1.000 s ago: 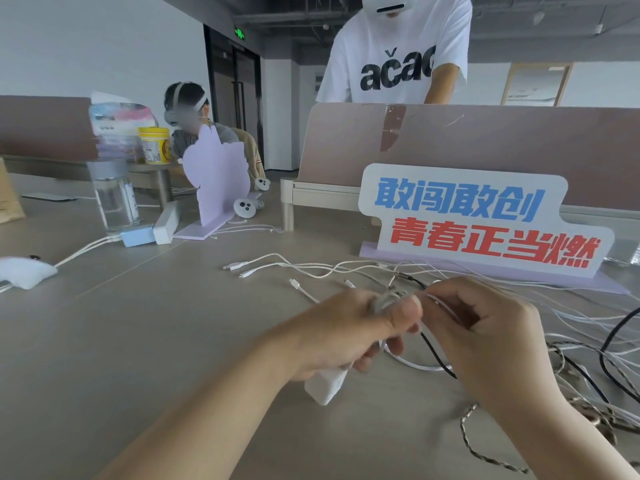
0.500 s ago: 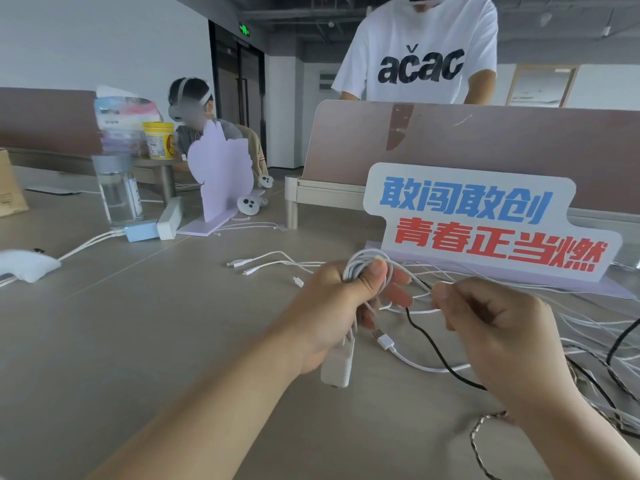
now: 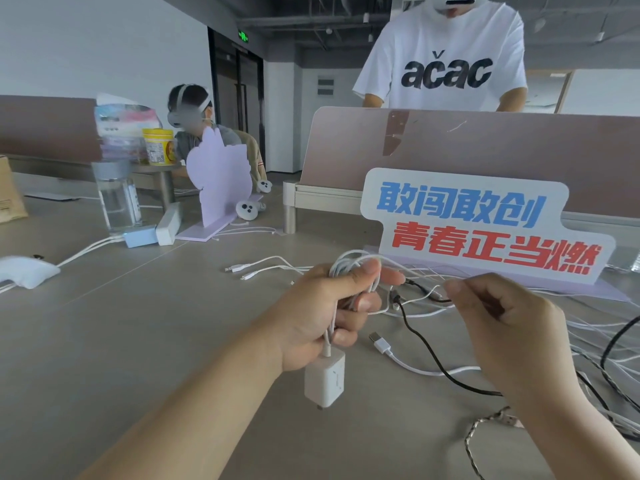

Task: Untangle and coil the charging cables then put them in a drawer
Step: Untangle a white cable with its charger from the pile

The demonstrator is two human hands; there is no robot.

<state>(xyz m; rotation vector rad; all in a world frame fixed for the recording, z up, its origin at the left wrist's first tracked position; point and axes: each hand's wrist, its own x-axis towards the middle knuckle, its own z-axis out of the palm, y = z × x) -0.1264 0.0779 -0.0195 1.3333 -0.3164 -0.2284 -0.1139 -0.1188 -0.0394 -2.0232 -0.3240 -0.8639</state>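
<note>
1. The white charging cable (image 3: 349,268) was gathered in loops in the left hand and held above the grey table (image 3: 138,341). Its white charger block (image 3: 325,379) hung below the fist.
2. The left hand (image 3: 322,317) was curled round the loops, with the thumb pressed over the top of them.
3. The right hand (image 3: 502,327) pinched a thin white strand that led away from the loops, between thumb and forefinger, with its other fingers curled in.
4. A black cable (image 3: 426,348) ran across the table between the two hands, and a white USB plug (image 3: 379,342) lay just beside the left fingers.
5. A tangle of cables (image 3: 595,344) spread over the table to the right, and a braided cable (image 3: 485,431) lay near the right wrist.
6. Behind the hands stood a sign (image 3: 485,230) with blue and red Chinese characters.
7. Far to the left stood a water bottle (image 3: 116,199), a light blue box (image 3: 140,236) and a lilac cut-out (image 3: 218,178).
8. Beyond the desk divider (image 3: 450,150) stood a person in a white T-shirt (image 3: 446,64); another person (image 3: 194,116) sat farther back.
</note>
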